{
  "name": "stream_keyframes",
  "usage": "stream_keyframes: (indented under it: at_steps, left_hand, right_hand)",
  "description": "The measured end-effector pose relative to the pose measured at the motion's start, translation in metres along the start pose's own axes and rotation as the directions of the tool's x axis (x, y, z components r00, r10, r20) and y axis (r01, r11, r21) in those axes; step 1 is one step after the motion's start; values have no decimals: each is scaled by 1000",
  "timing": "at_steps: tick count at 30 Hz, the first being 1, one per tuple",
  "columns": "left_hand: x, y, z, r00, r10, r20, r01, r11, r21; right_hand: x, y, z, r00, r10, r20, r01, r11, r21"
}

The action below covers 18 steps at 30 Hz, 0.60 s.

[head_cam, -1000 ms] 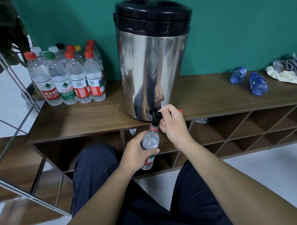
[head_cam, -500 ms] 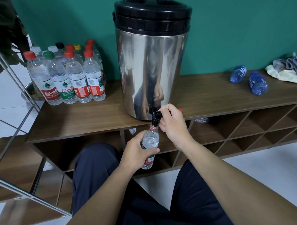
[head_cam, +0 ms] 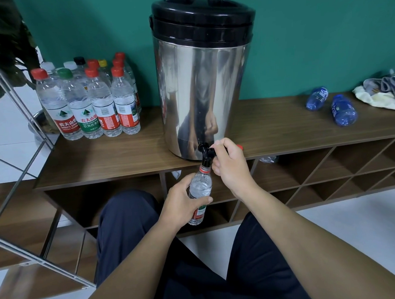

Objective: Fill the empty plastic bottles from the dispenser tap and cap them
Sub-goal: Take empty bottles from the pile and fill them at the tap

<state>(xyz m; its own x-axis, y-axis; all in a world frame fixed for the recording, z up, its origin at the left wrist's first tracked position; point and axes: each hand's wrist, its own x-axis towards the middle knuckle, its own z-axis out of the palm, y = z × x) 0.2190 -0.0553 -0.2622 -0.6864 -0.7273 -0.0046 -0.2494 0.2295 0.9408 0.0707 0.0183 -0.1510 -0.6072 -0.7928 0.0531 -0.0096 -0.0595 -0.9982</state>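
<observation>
Clear, ribbed plastic fills your left hand [head_cam: 182, 200]: a small water bottle with a red-and-white label [head_cam: 200, 195], gripped around its middle, fingers and thumb curled round it. You hold it in front of the shelf's near edge, its open mouth and red neck ring directly under the black plastic tap [head_cam: 206, 154] low on the tall, polished stainless-steel dispenser with a black lid [head_cam: 203, 82].

Your right hand [head_cam: 229, 162] pinches the tap's small lever between thumb and fingertips. A red cap [head_cam: 239, 146] peeks out behind its knuckles; whether you hold it or it lies on the shelf cannot be told.

The bottle's shoulder looks watery, so it is probably close to full, though no stream shows. Keep the mouth snug beneath the spout and the bottle upright. Thin plastic like this would dent under a hard squeeze and push water out, so grip lightly. Watch the level at the neck and release the lever early, leaving room for the cap.

To the far left on the brown wood-grain shelf [head_cam: 125, 156] stands a tight cluster of capped clear bottles [head_cam: 89, 104], mostly red tops, with green, white, black and yellow among them. To the right, well apart, two blue-tinted bottles [head_cam: 331, 104] lie on their sides near crumpled cloths [head_cam: 382, 91].
</observation>
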Motion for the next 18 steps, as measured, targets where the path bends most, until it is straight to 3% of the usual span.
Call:
stream_keyframes:
  at_steps: [18]
  left_hand:
    - [2,0,1,1000,-26,7,26,1000,-5]
  right_hand:
    - [1,3,-1,1000,8,-3,-8,1000,-4]
